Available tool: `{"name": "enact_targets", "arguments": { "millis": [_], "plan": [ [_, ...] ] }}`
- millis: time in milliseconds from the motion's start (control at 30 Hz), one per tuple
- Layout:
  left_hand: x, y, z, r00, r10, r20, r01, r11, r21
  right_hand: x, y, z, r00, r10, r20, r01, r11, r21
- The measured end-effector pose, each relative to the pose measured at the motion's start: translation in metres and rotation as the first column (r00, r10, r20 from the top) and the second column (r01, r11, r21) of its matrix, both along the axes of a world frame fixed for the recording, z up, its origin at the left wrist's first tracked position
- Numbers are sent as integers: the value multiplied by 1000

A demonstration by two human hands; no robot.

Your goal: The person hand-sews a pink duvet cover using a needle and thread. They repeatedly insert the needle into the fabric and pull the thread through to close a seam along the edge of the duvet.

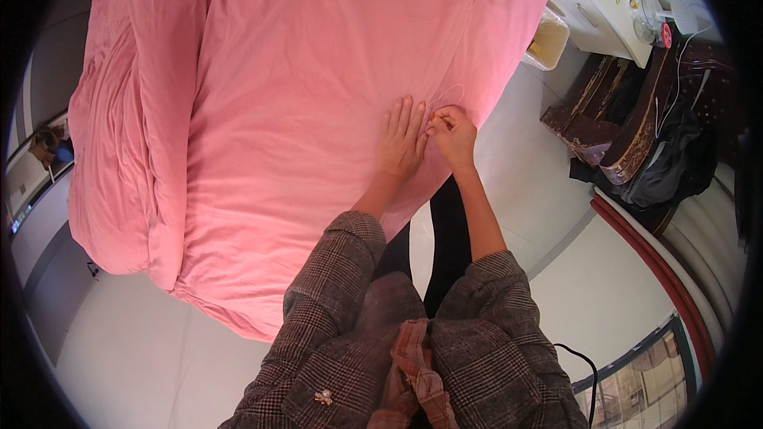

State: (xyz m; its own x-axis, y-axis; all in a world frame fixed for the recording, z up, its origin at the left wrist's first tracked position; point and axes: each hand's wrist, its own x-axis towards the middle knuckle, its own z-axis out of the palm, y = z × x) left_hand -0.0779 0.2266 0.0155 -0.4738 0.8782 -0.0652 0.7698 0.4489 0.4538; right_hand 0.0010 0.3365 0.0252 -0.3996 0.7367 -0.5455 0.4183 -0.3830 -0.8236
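A large pink cloth (pixel 286 101), with a bunched fold along its left side, covers the surface before me. My left hand (pixel 402 137) lies flat on it, palm down, with its fingers extended and nothing seen in it. Right beside it, near the cloth's right edge, my right hand (pixel 454 134) has thumb and fingertips pinched together over the cloth. A thin pale thread (pixel 462 93) loops over the cloth just above these fingertips. Something small and orange shows at the pinch; whether it is a held item or a fingernail, I cannot tell. No needle can be made out.
A white drawer cabinet (pixel 587 15) with jars stands at the upper right, beside a lined waste bin (pixel 549 42). Below it is a worn dark wooden chair (pixel 626 149) with black clothing (pixel 673 161) on it. A black cable (pixel 587 357) curves at the lower right.
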Motion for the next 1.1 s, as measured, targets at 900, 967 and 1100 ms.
{"name": "enact_targets", "arguments": {
  "millis": [900,967,1100],
  "plan": [
    [0,-4,-6,999,-22,33,22,1000,-20,-38,16,10,836,143,530,-469,688,555],
    [0,-6,-6,999,-45,22,45,999,-25,-39,14,9,852,115,511,-433,704,563],
    [2,-6,-8,999,-28,39,28,1000,7,-38,11,11,867,75,493,-383,733,562]
  ]
}}
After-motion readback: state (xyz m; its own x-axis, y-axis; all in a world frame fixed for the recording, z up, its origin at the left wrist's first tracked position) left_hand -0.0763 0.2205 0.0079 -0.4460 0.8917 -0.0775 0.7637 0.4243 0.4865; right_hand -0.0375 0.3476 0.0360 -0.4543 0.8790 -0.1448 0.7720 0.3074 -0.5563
